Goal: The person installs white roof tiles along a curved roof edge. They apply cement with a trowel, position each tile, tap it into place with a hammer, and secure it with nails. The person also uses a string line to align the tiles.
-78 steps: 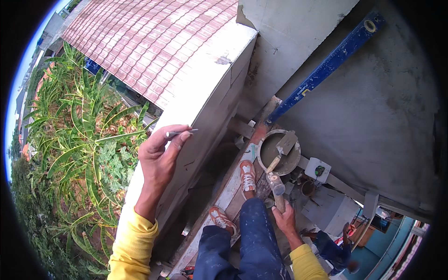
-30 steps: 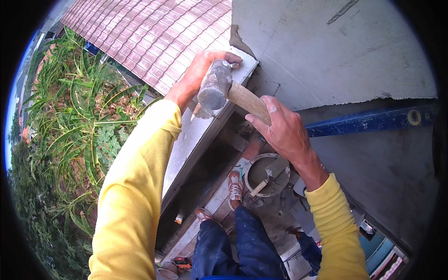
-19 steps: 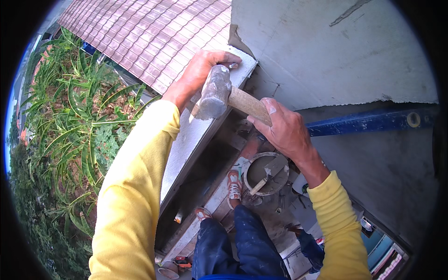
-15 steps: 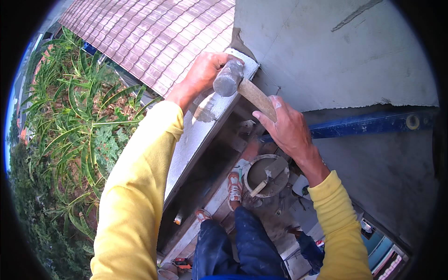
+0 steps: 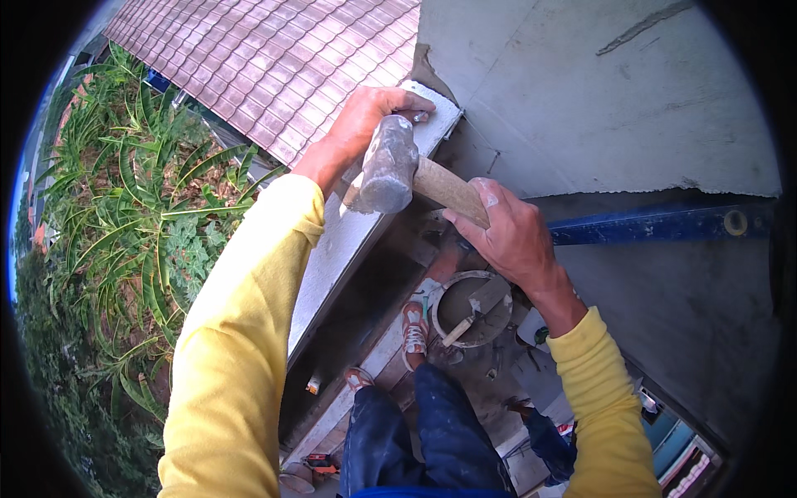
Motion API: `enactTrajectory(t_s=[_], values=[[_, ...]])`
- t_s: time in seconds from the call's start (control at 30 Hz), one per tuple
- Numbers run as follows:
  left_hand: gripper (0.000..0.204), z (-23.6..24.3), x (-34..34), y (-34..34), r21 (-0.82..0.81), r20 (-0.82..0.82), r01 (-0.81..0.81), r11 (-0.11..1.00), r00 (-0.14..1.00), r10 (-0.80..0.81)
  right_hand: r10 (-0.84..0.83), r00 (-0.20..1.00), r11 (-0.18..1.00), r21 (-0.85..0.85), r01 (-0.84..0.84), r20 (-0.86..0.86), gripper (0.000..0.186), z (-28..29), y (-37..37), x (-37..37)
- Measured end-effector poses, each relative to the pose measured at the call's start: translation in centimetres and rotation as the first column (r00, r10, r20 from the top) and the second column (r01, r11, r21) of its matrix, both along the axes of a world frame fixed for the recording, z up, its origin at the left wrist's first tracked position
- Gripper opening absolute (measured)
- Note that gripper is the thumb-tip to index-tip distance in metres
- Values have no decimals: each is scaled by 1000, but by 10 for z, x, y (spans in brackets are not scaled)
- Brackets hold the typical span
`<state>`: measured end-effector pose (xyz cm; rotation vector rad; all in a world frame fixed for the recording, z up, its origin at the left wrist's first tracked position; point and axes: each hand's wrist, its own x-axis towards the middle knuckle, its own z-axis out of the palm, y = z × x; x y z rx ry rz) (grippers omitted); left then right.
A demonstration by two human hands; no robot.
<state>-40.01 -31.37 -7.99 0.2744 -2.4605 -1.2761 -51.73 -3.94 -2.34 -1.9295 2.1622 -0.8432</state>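
My left hand [image 5: 361, 124] reaches to the corner of a white wall top [image 5: 332, 257], fingers pinched on a small nail [image 5: 420, 116] where the ledge meets the grey plastered wall [image 5: 598, 91]. My right hand [image 5: 508, 238] grips the wooden handle of a hammer [image 5: 390, 166]. Its grey steel head hangs just below and beside my left hand, a short way from the nail. Both sleeves are yellow.
A blue spirit level [image 5: 664, 224] lies against the grey wall on the right. Below my feet are a wooden plank [image 5: 382, 361] and a round bucket [image 5: 473, 307] with a trowel. A tiled roof [image 5: 274, 58] and green plants [image 5: 141, 207] lie far below on the left.
Both hands came up to the wall corner from apart. The hammer head struck close to my left fingers half a second ago and has since drawn back down a little.
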Motion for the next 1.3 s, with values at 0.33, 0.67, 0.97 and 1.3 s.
enactTrajectory(t_s=[0.33,0.67,0.97,1.3], values=[[33,5,-6,4,-82,54,-48,995,997,53,-167,982,986,39,164,84,43,-10,12,-10],[95,42,34,90,-504,395,-329,798,734,552,-286,933,958,57,281,218,43,-5,36,-9],[81,-21,58,92,-636,112,-434,638,767,632,104,994,994,-33,-105,-25,44,20,1,16],[86,9,40,100,-465,321,-429,775,733,599,-34,995,988,144,47,-96,40,18,-2,-8]])
